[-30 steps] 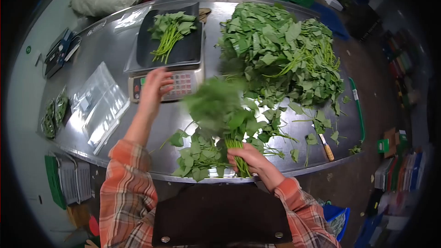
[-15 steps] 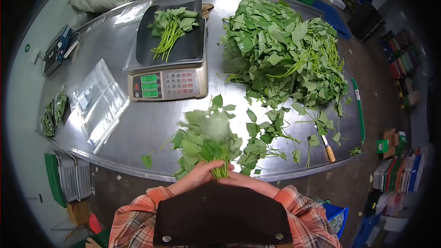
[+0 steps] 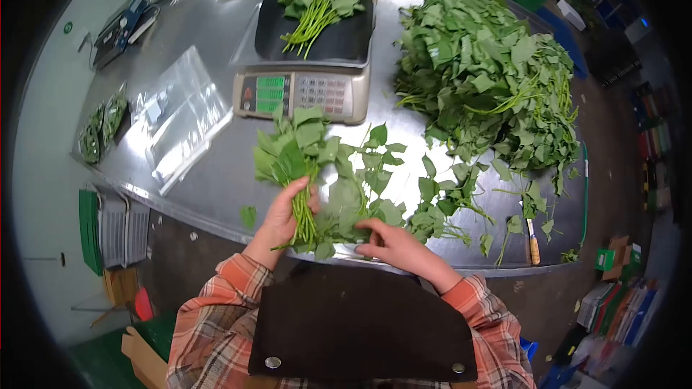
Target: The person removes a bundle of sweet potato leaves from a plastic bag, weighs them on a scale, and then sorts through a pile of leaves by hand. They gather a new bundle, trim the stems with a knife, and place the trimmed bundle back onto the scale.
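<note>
My left hand (image 3: 287, 209) is wrapped round the stems of a bunch of leafy greens (image 3: 299, 145), its leaves pointing away from me towards the scale. Beside it, my right hand (image 3: 396, 243) reaches in over the near edge of the metal table with thumb and forefinger apart, holding nothing. Its fingertips are close to loose leafy stems (image 3: 339, 209) on the steel. Beyond the bunch, a digital scale (image 3: 306, 94) carries a black pan (image 3: 274, 36) with another bunch of greens (image 3: 317, 11) on it.
A large heap of greens (image 3: 490, 72) fills the right of the metal table (image 3: 216, 194). A knife with a wooden handle (image 3: 533, 248) lies near the front right edge. Clear plastic bags (image 3: 189, 115) and packed greens (image 3: 101, 126) lie at the left.
My hands have parted: the left has moved the bunch left and tilted it, while the right has let go and shifted right towards the loose stems. The camera view has shifted too.
</note>
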The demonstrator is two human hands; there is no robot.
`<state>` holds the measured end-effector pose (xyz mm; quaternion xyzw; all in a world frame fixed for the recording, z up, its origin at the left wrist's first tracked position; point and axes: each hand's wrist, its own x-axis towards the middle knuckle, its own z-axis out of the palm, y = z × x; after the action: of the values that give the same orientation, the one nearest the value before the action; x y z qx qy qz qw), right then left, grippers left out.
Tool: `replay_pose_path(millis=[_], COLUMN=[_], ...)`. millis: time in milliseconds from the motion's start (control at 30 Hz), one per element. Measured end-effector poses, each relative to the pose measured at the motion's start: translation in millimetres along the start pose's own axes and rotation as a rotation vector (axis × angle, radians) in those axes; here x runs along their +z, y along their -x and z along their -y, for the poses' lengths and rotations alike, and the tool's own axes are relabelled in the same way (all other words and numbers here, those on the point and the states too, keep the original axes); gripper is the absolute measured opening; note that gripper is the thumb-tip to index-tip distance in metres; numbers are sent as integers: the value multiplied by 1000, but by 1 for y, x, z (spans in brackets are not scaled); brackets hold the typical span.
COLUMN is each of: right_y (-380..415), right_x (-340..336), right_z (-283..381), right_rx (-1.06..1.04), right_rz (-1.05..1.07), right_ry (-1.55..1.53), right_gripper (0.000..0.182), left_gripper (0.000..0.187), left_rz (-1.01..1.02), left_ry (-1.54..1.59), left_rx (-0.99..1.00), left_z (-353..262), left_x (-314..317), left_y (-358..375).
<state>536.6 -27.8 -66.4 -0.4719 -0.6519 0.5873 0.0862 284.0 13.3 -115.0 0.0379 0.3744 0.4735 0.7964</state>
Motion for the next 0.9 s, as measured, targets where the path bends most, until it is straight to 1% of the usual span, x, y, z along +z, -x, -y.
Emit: replay_pose_path(millis=[33,67,100,133,167,200,267,300,333,367,467,500,567,600,667,700,800,833,867,900], right_y=[-2,-5,-9,-13,-13,-17,-33,-45,-59,-70,-87,-89,-93,-91,-89,-92,-92,-89,-89,-89], right_x=[9,15,19,23,26,32,41,38,46,56,100,101,102,98,80,72,66,75,72,67], right_z=[-1,-3,-6,-9,-8,-12,-16,9,14,16,22,18,15,18,29,25,26,29,29,29], right_rx=[-116,-60,-4,52,48,14,-75,212,351,491,423,370,262,229,157,56,-18,-204,-254,-301], right_rz=[-55,-34,-15,4,-99,-112,-156,90,310,531,548,497,397,299,93,7,-15,-138,-108,-76], right_ry=[103,73,46,21,-17,-64,-150,-305,-437,-566,-792,-885,-1070,-1120,-1216,-1086,-532,-371,-243,-114], right_gripper=[41,41,41,41,40,40,41,39,36,34,30,28,26,23,18,12,15,21,22,24], left_gripper=[18,17,20,20,20,20,18,19,20,25,24,34,36,37,39,40,31,31,26,24], left_rz=[-23,-46,-120,-129,-140,-147,-153,-153,-151,-151,-84,-1,20,27,-71,-117,-239,-184,-139,-180], left_ry=[-43,-86,-174,-170,-165,-162,-4,73,149,158,90,84,6,-31,-84,-111,-337,-253,-164,-193], left_rx=[60,118,187,218,249,286,300,302,301,293,291,298,354,381,373,370,260,173,97,34], left_z=[-4,-7,-12,-13,-15,-17,-11,-7,-4,0,4,3,-4,-6,-12,-14,2,11,22,25], left_x=[2,6,13,6,-4,-13,-30,-35,-39,-39,-13,-15,-12,-9,-10,-10,-10,-3,-2,-5], left_y=[12,25,40,47,57,65,69,69,69,68,77,81,88,92,99,100,99,101,99,101])
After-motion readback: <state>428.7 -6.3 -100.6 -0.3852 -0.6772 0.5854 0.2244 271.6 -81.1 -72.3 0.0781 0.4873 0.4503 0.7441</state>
